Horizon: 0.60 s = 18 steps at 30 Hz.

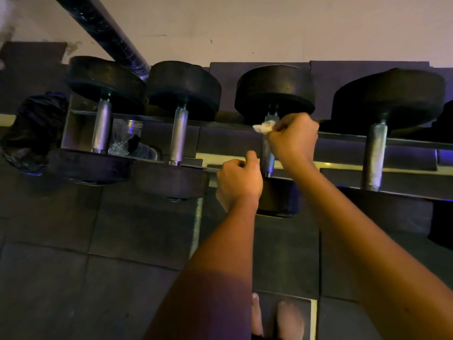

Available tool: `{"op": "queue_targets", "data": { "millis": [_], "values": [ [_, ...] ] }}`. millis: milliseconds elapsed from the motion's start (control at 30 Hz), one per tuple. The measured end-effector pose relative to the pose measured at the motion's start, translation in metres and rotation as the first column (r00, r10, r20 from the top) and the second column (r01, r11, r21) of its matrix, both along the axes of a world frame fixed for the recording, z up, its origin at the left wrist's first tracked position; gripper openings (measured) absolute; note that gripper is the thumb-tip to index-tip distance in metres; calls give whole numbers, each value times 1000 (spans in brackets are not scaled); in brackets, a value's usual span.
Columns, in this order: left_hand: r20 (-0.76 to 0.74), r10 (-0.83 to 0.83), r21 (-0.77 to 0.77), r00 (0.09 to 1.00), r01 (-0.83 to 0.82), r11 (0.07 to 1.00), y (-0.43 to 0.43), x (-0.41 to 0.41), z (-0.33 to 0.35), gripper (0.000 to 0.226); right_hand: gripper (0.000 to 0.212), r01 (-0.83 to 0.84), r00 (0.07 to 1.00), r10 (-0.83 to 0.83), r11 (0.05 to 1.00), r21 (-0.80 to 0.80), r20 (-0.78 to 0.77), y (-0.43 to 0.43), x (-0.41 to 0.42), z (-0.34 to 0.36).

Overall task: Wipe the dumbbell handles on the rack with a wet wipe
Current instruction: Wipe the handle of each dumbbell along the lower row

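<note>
Below you, your bare feet [277, 317] stand on dark floor tiles [73, 266]. Both forearms reach forward and up toward a low rack [404, 143], which carries four black dumbbells side by side, their metal handles pointing away from you.

Your left hand [239, 180] sits at the near end of the third dumbbell [274, 89] from the left. Its fingers are curled into a fist, knuckles up, with the thumb raised just beside the third handle [267, 158]. Whether the thumb touches the metal cannot be told.

Your right hand [291, 141] is farther out, at the far end of that same handle, just under the far weight head. Its wrist is bent and its fingers pinch a crumpled white wet wipe [263, 127] against the handle. The wipe pokes out to the left of your fingers.

The first dumbbell [101, 126] and second dumbbell [179, 136] lie to the left, and the fourth dumbbell [375, 155] lies to the right.

At the rack's left end a black plastic bag [31, 128] bulges; its contents are hidden. Between the first two handles, under the rack, lies crumpled clear plastic [127, 141], too blurred to identify.

Beyond, a black pipe [103, 28] slants across a pale wall [269, 25].
</note>
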<state>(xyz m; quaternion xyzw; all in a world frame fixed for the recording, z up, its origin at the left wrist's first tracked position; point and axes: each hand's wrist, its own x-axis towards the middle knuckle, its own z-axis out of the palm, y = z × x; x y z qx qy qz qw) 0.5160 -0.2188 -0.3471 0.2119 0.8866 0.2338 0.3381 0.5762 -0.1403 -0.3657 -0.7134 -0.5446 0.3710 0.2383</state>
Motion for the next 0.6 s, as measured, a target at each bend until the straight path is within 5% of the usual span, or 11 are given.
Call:
{"op": "queue_targets", "data": {
  "millis": [300,433,600],
  "values": [
    [-29,20,-20,999,-21,1000,1,-3,-7,43,12,-180,976,184,983,-41,112,-32,8,1],
    [-36,16,-61,999,-18,998,2,-3,-8,40,7,-51,999,50,976,-211,-11,-44,18,-5],
    [-36,-1,-54,999,-1,999,2,-1,-5,39,2,11,997,-20,993,-121,-70,-51,15,-7]
  ]
}}
